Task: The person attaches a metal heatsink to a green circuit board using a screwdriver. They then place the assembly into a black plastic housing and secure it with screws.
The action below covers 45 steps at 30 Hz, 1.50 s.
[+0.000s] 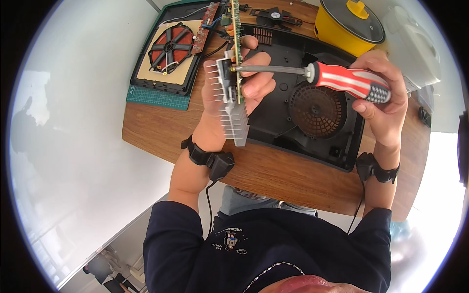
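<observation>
Red-and-white screwdriver (351, 84) against a circuit board (236, 34), over a black plastic casing (273, 126).
At the casing's left side, the left hand (257, 80) has its fingers wrapped around the board with its silver finned heatsink (234, 124); above its right side, the right hand (391, 110) curls its fingers around the screwdriver's handle. Left of the casing lies a round coil (169, 47); beyond its far right corner stands a yellow pot (337, 31).

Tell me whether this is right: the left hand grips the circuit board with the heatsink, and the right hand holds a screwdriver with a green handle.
Not quite: in the head view, the handle of the screwdriver is mainly red and white, not green. The left hand does grip the circuit board with the heatsink, and the right hand holds the screwdriver.
</observation>
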{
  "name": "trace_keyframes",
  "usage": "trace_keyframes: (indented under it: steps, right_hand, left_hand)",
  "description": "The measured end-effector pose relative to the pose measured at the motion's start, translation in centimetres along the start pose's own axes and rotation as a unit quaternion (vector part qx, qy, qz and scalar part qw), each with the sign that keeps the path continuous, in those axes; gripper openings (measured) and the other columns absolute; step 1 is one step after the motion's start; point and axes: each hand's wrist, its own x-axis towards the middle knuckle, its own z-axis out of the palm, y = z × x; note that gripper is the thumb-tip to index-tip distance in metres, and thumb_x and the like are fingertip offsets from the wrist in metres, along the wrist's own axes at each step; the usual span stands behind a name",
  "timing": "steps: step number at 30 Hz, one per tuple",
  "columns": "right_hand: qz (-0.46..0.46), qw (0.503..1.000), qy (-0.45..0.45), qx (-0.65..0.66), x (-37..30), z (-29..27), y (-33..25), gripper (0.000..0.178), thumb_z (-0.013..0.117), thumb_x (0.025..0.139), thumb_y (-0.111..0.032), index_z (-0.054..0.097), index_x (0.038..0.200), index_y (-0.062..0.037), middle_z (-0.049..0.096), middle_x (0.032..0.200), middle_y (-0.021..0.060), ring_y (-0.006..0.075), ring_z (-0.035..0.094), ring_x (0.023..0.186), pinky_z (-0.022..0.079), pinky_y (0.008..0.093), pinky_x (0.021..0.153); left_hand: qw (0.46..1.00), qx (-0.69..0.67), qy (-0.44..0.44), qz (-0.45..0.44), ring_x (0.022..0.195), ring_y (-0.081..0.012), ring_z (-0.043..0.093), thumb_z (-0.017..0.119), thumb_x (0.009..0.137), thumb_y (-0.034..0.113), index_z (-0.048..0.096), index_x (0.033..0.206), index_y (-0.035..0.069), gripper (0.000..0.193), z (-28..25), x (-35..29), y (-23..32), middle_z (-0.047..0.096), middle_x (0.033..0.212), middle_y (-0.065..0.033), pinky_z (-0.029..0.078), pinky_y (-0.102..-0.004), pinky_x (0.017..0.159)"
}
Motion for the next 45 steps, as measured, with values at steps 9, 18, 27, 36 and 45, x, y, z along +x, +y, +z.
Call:
trace_keyframes:
  steps: [9,18,27,36,45]
  right_hand:
    - [0.211,0.976,-0.018,0.054,0.4,-0.4,-2.7,0.067,0.068,0.097,-0.048,0.055,0.140,0.0022,0.066,0.113,0.0120,0.0090,0.061,0.077,0.050,0.0208,0.069]
    - [0.109,0.986,0.029,0.122,0.7,0.8,-1.8,0.064,0.069,0.098,-0.044,0.055,0.139,0.0028,0.065,0.113,0.0112,0.0081,0.061,0.074,0.047,0.0190,0.060]
    - [0.054,0.996,0.027,0.068,0.0,0.1,-0.8,0.065,0.087,0.082,-0.016,0.058,0.137,0.0009,0.067,0.117,0.0089,0.0172,0.063,0.112,0.049,0.0311,0.101]
    - [0.243,0.969,0.005,0.039,0.5,0.8,-2.7,0.061,0.049,0.106,-0.053,0.058,0.137,-0.0008,0.071,0.095,0.0068,0.0064,0.061,0.065,0.046,0.0184,0.058]
    - [0.084,0.995,0.026,0.039,-0.1,0.0,-0.5,0.053,0.076,0.094,-0.026,0.059,0.136,0.0018,0.066,0.115,0.0087,0.0080,0.063,0.082,0.051,0.0200,0.069]
  left_hand:
    - [1.000,0.001,-0.010,-0.001,0.079,-0.0126,0.057,0.075,0.091,0.052,0.046,0.141,0.006,0.074,-0.3,-0.2,0.0,0.055,0.095,0.0010,0.039,-0.0258,0.070]
    - [0.999,0.035,-0.019,-0.001,0.080,-0.0118,0.057,0.072,0.093,0.053,0.046,0.142,0.006,0.073,-0.6,-0.2,-0.1,0.055,0.097,0.0014,0.039,-0.0252,0.071]
    - [1.000,0.015,-0.023,-0.003,0.080,-0.0118,0.057,0.075,0.092,0.053,0.046,0.141,0.006,0.074,-0.5,-0.1,0.0,0.054,0.097,0.0017,0.039,-0.0252,0.071]
    - [1.000,-0.001,-0.011,-0.003,0.078,-0.0124,0.056,0.076,0.091,0.053,0.047,0.139,0.006,0.073,-0.1,-0.1,-0.1,0.054,0.095,0.0018,0.038,-0.0255,0.070]
    - [1.000,0.026,-0.016,-0.006,0.079,-0.0123,0.057,0.075,0.091,0.054,0.046,0.141,0.006,0.075,-0.4,-0.1,-0.2,0.054,0.096,0.0012,0.038,-0.0252,0.070]
